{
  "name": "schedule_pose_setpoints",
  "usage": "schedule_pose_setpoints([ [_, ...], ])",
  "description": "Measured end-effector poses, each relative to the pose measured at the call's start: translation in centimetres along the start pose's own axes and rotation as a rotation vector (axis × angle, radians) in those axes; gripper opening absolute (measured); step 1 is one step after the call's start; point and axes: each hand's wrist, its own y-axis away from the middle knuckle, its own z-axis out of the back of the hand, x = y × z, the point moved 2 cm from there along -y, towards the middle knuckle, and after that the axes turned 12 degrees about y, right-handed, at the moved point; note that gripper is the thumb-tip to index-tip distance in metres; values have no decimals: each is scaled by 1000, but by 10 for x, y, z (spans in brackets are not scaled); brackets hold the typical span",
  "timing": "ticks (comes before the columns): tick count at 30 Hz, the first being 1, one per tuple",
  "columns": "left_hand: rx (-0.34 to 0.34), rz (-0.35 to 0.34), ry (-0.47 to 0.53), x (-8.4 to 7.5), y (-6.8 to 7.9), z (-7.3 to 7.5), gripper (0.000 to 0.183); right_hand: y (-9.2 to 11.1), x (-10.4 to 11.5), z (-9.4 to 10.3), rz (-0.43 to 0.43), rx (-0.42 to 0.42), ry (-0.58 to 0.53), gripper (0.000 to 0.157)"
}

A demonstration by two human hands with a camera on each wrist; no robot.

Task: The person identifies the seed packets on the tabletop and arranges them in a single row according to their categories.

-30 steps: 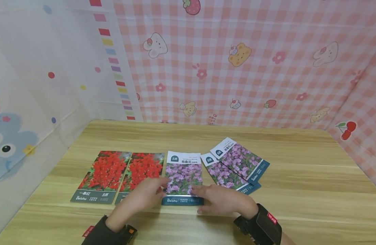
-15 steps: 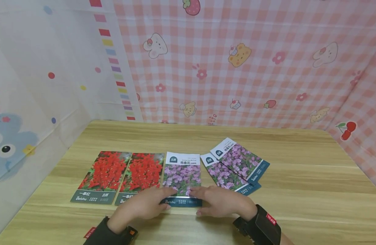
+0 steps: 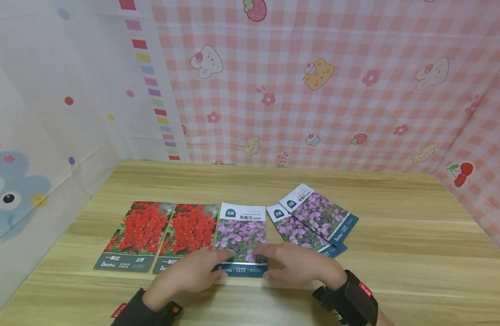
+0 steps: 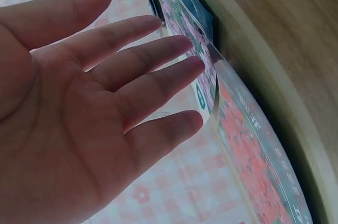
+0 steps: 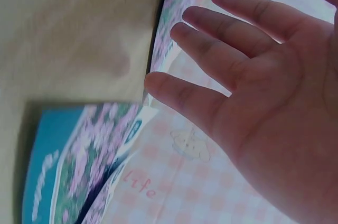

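A seed packet with pink-purple flowers (image 3: 242, 235) lies upright in the middle of the table, its blue band toward me. My left hand (image 3: 199, 269) touches its lower left part with fingers extended. On its lower right side rests my right hand (image 3: 300, 262), thumb near the bottom corner. Both wrist views show straight, slightly spread fingers on the left hand (image 4: 90, 102) and the right hand (image 5: 274, 92). Left of it are two red-flower packets, an outer one (image 3: 137, 233) and an inner one (image 3: 190, 226) partly covered by my left hand.
Right of the middle packet, two more pink-purple packets lie tilted, the upper one (image 3: 319, 210) overlapping the lower one (image 3: 296, 231). Beneath everything is a wooden table (image 3: 417, 235). A pink checked cloth (image 3: 282, 108) hangs along the back, and a white printed one (image 3: 87, 90) on the left.
The middle packet has shifted slightly left and toward me, up beside the inner red packet. My left hand moved a little down with it. The other packets have stayed put.
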Motion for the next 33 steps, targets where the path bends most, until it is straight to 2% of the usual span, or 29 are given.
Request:
schedule_pose_setpoints([
  [6,-19,-28,-6,-4,-1,0,47,7,-14,11,-12,-101,-4,51],
  [12,-32,-57,-54,-8,-2,-4,46,15,-34,20,-95,-154,8,50],
  [19,-39,-84,-95,-13,-2,-7,45,25,-52,23,-201,-71,-14,50],
  [24,-30,-121,-131,-17,-4,-12,45,28,-65,21,-270,-24,11,49],
  [33,-25,-173,-176,-24,-5,-22,42,40,-85,23,-302,-19,3,49],
])
